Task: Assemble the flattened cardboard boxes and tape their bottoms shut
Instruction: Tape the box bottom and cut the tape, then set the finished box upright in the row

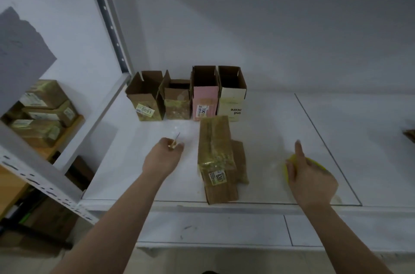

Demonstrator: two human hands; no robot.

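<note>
White table (258, 143) as landmark. Flattened cardboard box (219, 159) lies flat near the table's front edge, about mid-table, long axis running front to back, old tape and a label reading 636-something on top, loose flaps sticking out at its near end and right side. Behind it, along the table's back, a row of four upright open-topped boxes touching side by side: brown box (146, 97) with a 1600 label, short brown box (177, 99), pink box (205, 94), cream box (232, 94) with upside-down print. Left hand (162, 158) hovers over the table left of the flat box, fingers curled, pinching a small thin tool (175, 142), blade or pen, cannot tell which. Right hand (311, 175) is over the table right of the flat box, index finger straight out, other fingers wrapped on a yellow tape roll (318, 164) lying on the table. Left of the table, a metal rack (45, 186) holds stacked taped boxes (45, 112).
</note>
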